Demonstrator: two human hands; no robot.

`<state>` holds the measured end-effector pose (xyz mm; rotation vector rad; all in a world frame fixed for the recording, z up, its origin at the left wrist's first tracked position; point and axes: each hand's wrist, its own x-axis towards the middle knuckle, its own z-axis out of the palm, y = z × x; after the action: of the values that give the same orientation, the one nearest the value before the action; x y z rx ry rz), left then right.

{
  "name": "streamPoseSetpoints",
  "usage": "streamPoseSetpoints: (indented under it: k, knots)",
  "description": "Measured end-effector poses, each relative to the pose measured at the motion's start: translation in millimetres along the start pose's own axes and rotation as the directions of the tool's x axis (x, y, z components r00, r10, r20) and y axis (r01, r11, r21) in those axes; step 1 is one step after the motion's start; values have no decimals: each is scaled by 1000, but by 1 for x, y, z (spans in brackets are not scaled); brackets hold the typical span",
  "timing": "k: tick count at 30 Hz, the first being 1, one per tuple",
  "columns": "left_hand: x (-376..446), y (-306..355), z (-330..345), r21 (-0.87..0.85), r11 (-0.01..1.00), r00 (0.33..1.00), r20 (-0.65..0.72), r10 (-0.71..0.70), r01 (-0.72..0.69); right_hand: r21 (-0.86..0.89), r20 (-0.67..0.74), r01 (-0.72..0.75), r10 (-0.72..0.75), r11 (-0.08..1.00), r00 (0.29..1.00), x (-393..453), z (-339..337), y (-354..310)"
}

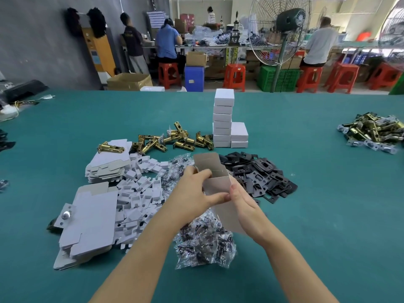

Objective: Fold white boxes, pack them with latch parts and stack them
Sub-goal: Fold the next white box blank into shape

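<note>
A half-folded white box, grey inside and open at the top, is held above the table between both hands. My left hand grips its left side, thumb and fingers curled round the edge. My right hand presses flat against its right wall. Finished white boxes stand stacked behind. Brass latch bolts lie to the stack's left, black strike plates to the right of the box. Bagged screws lie under my wrists.
Flat box blanks and small white inserts are piled at the left on the green table. Another heap of brass latches lies far right. People work at benches behind, near a standing fan.
</note>
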<state>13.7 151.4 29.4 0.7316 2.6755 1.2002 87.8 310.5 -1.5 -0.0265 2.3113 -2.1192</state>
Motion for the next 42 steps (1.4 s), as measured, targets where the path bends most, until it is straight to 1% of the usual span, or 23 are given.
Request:
streamPoseSetpoints:
  k: [4, 7, 9, 11, 13, 14, 15, 17, 19, 20, 23, 26, 28, 30, 32, 33, 35, 38, 42]
  knots:
    - [1, 1, -2, -40, 999, 1000, 20, 10, -10, 40, 77, 5, -8, 999, 997, -1, -7, -2]
    - [0, 2, -7, -34, 998, 998, -20, 59, -60, 86, 85, 25, -32, 996, 996, 3, -13, -7]
    - [-2, 2, -10, -50, 994, 995, -42, 94, -96, 127, 31, 47, -51, 991, 998, 7, -17, -8]
    - [-6, 4, -11, -171, 978, 992, -55, 115, -123, 206, -74, 61, -47, 977, 996, 11, -20, -7]
    - [-7, 7, -8, -312, 940, 990, -69, 124, -139, 315, -161, 73, -23, 946, 987, 16, -23, -4]
    - [-7, 6, -6, -373, 921, 994, -64, 91, -109, 357, -197, 80, -9, 931, 980, 18, -24, -3]
    - [-6, 5, -5, -419, 907, 999, -40, 33, -47, 389, -228, 85, 6, 917, 974, 19, -25, -2]
    - [-5, 2, -3, -429, 898, 994, 86, -68, 99, 419, -264, 95, 21, 903, 964, 21, -26, -2]
    - [-6, -2, 1, -407, 899, 974, 211, -82, 163, 402, -293, 108, 17, 909, 956, 22, -24, -3]
    - [-6, -4, 4, -402, 901, 972, 221, -79, 165, 389, -312, 115, 13, 914, 950, 23, -23, -3]
    - [-6, -5, 7, -430, 890, 981, 178, -77, 148, 357, -350, 128, 5, 925, 937, 25, -19, -4]
    - [-4, -7, 6, -456, 879, 985, 159, -74, 139, 327, -342, 137, -18, 935, 939, 26, -19, -8]
    - [-3, -6, 5, -495, 859, 988, 137, -74, 133, 312, -309, 125, -23, 942, 951, 26, -21, -11]
    - [-3, -6, 4, -545, 830, 992, 110, -67, 117, 292, -251, 79, -3, 953, 968, 25, -23, -12]
    - [-2, -9, 3, -583, 807, 995, 78, -61, 95, 237, -202, 45, 4, 971, 979, 24, -24, -13]
    - [-3, -10, 2, -597, 797, 995, 74, -62, 94, 199, -197, 55, -15, 978, 980, 24, -24, -13]
    - [-3, -13, 0, -610, 786, 995, 80, -65, 101, 137, -229, 121, -88, 983, 969, 23, -26, -12]
    - [-4, -18, 0, -615, 780, 994, 81, -77, 110, 105, -237, 211, -182, 972, 954, 21, -28, -11]
    - [-5, -23, 1, -643, 755, 991, 101, -89, 133, 88, -186, 211, -192, 974, 964, 19, -30, -8]
